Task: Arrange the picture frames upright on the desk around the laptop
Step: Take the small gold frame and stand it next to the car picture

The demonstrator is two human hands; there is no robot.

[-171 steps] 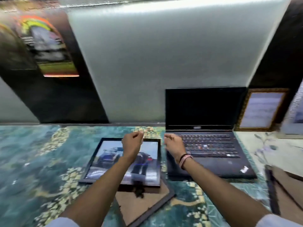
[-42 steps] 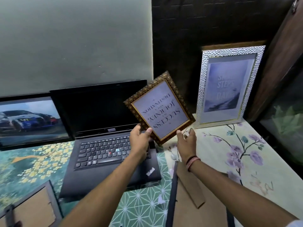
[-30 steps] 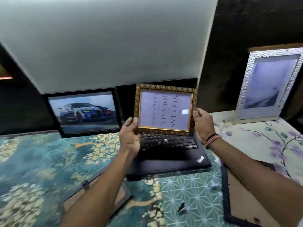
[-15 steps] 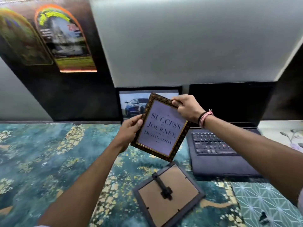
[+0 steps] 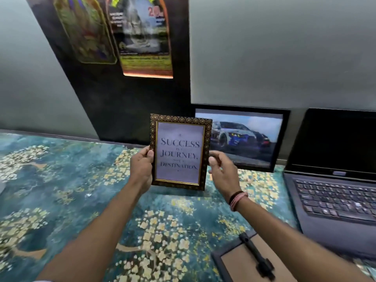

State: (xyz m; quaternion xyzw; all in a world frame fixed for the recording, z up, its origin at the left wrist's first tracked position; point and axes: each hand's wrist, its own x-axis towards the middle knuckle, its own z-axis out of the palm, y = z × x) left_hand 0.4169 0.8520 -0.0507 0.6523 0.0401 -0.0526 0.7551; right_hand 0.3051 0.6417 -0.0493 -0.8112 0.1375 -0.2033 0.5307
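A small gold-patterned frame (image 5: 179, 151) reading "Success is a journey, not a destination" stands upright, its bottom edge at the desk (image 5: 61, 192) surface. My left hand (image 5: 142, 169) grips its left edge. My right hand (image 5: 221, 171) touches its right edge with the thumb, fingers loosely curled. Behind it to the right a black frame with a race-car picture (image 5: 242, 139) leans upright against the wall. The open black laptop (image 5: 333, 180) sits at the far right. A dark frame (image 5: 250, 261) lies face down at the lower right, its stand showing.
The desk is covered by a teal cloth with yellow flowers. Two arched posters (image 5: 142, 35) hang on the dark wall panel behind. Bare desk surface stretches to the left of the gold frame.
The gold frame has turned from tilted in the air to upright and come down onto the desk, left of the car picture. My right hand moved from its top corner to its right edge.
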